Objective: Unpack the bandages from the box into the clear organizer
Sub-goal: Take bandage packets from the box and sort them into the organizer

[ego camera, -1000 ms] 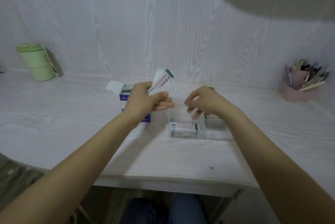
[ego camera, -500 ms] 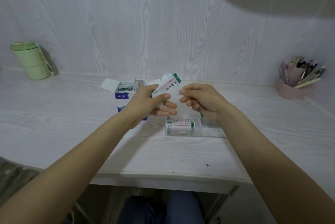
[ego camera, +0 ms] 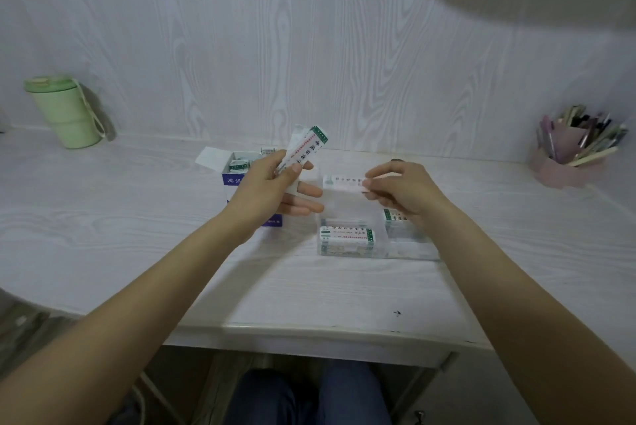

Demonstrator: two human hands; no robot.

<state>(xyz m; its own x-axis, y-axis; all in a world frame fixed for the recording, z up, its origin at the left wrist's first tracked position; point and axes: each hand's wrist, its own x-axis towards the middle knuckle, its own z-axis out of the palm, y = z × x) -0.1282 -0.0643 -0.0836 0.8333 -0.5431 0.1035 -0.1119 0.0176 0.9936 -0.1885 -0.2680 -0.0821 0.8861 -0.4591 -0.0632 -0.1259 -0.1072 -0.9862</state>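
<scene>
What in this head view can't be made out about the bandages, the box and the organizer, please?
- Box: how many bandages remain; the left hand covers most of it.
- Clear organizer: its right compartment, behind the right hand.
- Bandage in the right hand: print blurred.
- Bandages in the left hand: count unclear, overlapped.

Both hands raised, left [ego camera: 272, 189] and right [ego camera: 401, 187], each pinching something
</scene>
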